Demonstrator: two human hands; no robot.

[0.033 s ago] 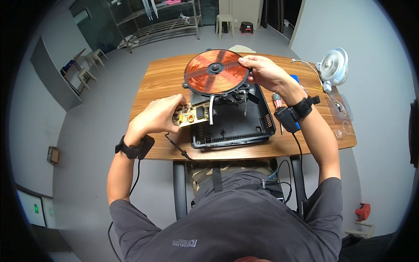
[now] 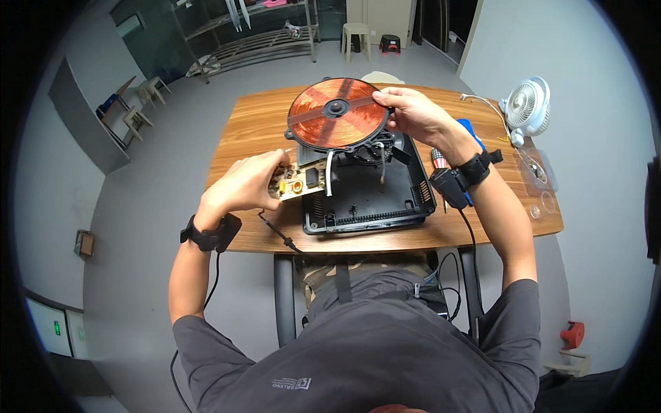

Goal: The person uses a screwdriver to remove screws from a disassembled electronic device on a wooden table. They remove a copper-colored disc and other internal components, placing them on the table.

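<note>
1. Coil disc above the rear part of an open black casing, face tilted toward the camera; right rim pinched by the right hand, thumb on top, fingers curled beneath.
2. Circuit board across the casing's left side, left end clasped between thumb and fingers of the left hand.
3. Probably best handled as a pair: move both hands at one pace, to spare the white lead hanging from below the disc's near edge past the board's right end. Far end of that lead impossible to tell.
4. Support the disc by its black frame where possible; right thumb now lapping onto the winding's edge, with likely scuffing under hard pressure.
5. Grip the board by its edges, clear of standing components, without flexing or twisting.
6. Watch the pale-tipped lead dangling over the casing floor; easily trapped, by the look of it.
7. On the disc: glossy orange-copper turns, dark strips forming a cross, black hub, small lugs around the rim.
8. On the board: tan base, copper-coloured ring coil, black block; grey finned block behind, partly hidden under the disc.
9. Casing flat on the wooden tabletop, screwdriver just to its right.
</note>
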